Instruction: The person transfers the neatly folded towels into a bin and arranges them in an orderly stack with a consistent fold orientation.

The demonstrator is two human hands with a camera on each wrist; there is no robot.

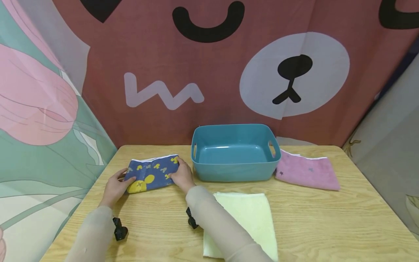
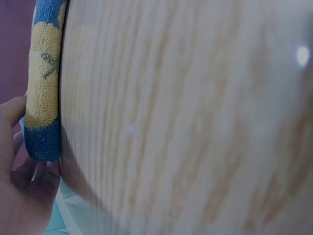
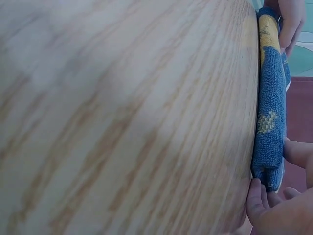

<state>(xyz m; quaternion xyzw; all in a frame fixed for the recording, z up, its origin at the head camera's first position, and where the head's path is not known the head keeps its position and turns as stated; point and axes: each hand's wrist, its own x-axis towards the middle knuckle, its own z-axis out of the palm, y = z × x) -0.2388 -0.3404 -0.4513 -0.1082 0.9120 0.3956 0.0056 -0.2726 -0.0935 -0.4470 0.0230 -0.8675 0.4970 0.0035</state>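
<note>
A folded blue towel (image 1: 154,171) with yellow patterns lies at the left of the table, its white edge facing the back. At its left end my left hand (image 1: 115,186) holds it, thumb on top and fingers round the end; the left wrist view shows the towel's thick fold (image 2: 43,88) beside that hand (image 2: 22,181). My right hand (image 1: 183,175) grips the opposite end. In the right wrist view the thumb of that hand (image 3: 281,205) lies over the towel (image 3: 271,107) while its fingertips touch the lower edge.
Behind the right hand stands a teal plastic basket (image 1: 235,171) with handle holes. A folded pink towel (image 1: 307,171) lies to its right. Under the right forearm, in front of the basket, is a pale yellow towel (image 1: 252,218). All sit on a wood-grain table (image 1: 327,225) against a printed curtain.
</note>
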